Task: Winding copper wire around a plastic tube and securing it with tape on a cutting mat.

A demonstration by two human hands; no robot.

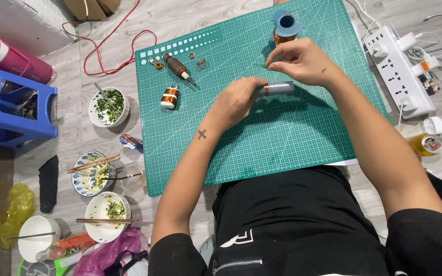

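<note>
Item: grey cylinder (277, 89), short and smooth, with a narrow copper-coloured band near its left end. It is held horizontally just above the green cutting mat (282, 138), near the mat's upper middle. The left hand (234, 102) is closed around its left end; the rest is left bare to the right of that grip. The right hand (300, 61) is held just above the bare end, thumb and forefinger pinched together on something too fine to make out, possibly wire.

Handling, as judged: light, rigid, somewhat slippery on the smooth barrel; best taken around the barrel, away from the copper band, since a fine winding is likely delicate.

Beyond the grip: a blue spool of copper wire (285, 28) beyond the right hand; a small copper coil on a white bobbin (169, 96) and a brown-handled tool (178, 67) left of the left hand; a white power strip (397, 71) well to the right.
</note>
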